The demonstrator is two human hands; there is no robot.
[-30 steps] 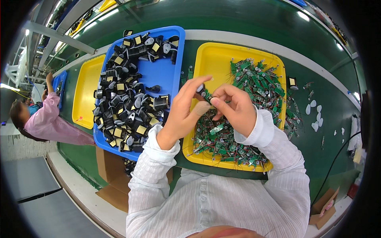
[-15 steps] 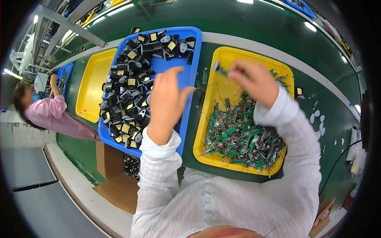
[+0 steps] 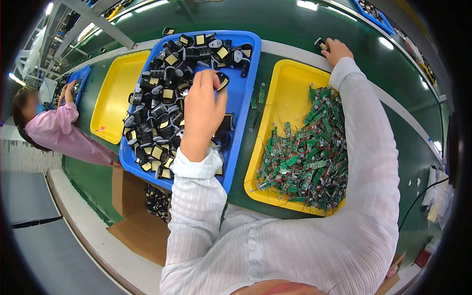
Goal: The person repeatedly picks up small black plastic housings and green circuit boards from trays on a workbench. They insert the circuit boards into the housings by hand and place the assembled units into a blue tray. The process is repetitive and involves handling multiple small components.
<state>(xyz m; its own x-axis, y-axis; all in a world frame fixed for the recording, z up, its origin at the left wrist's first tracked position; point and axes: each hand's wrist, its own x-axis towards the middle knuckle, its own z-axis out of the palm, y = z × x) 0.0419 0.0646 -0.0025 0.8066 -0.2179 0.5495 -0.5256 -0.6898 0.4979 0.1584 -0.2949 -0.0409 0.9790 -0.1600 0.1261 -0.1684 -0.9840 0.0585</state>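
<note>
Above the blue tray (image 3: 244, 110), my left hand (image 3: 202, 110) is closed on a black plastic housing (image 3: 222, 80) with a cream pad, pinched between thumb and fingers. Many similar black housings (image 3: 167, 94) with cream pads and grey tabs are heaped in that tray. My right arm reaches over the yellow tray (image 3: 290, 78) to the far green surface. There my right hand (image 3: 339, 51) has its fingers closed at another black housing (image 3: 321, 44) with a light pad. Green circuit boards (image 3: 307, 152) with thin wires lie piled in the yellow tray, partly hidden by my right sleeve.
A few loose circuit boards (image 3: 254, 102) lie between the two trays. Another yellow tray (image 3: 117, 93) stands at the left, near a person in pink (image 3: 59, 125) working at a blue tray. Below the table edge, an opened cardboard box (image 3: 135, 206) holds more black parts.
My right hand has moved from above the yellow tray, away from me, to the far green surface. My left hand, earlier open and bare, has closed on a black housing.
</note>
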